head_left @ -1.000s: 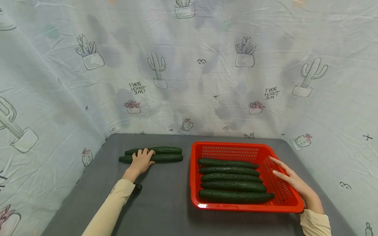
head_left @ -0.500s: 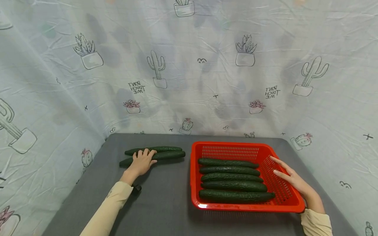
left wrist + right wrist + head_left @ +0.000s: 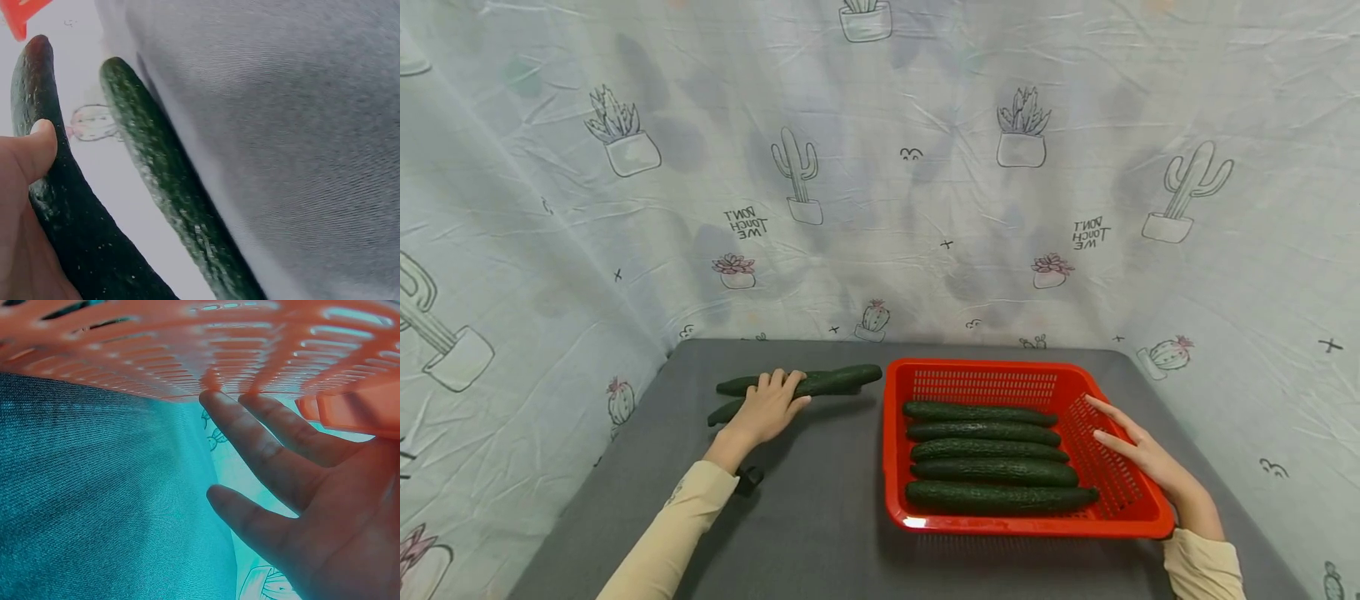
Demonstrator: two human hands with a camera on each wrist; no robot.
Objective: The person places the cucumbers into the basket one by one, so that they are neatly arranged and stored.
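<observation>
My left hand (image 3: 769, 406) grips a dark green cucumber (image 3: 848, 379), the thumb across its side in the left wrist view. This cucumber is tilted, its right end higher than its left end. Behind it lies a second cucumber (image 3: 162, 169), partly covered by the held one in the head view. At the right side of a red plastic basket (image 3: 887, 450), my right hand (image 3: 1153, 458) holds the wall, with two digits over the inside. Three straight fingers show outside, below the slotted plastic, in the right wrist view; two appear to touch it.
Several cucumbers (image 3: 992, 450) lie side by side in the basket. The grey table (image 3: 820, 517) has its far edge against a hanging cloth (image 3: 940, 200) printed with cacti. A small black object (image 3: 748, 480) shows beside the left wrist.
My left hand has moved slightly up and right in the head view. The gripped cucumber has tilted, its right end rising over the rear cucumber. The right hand and basket stay nearly still.
</observation>
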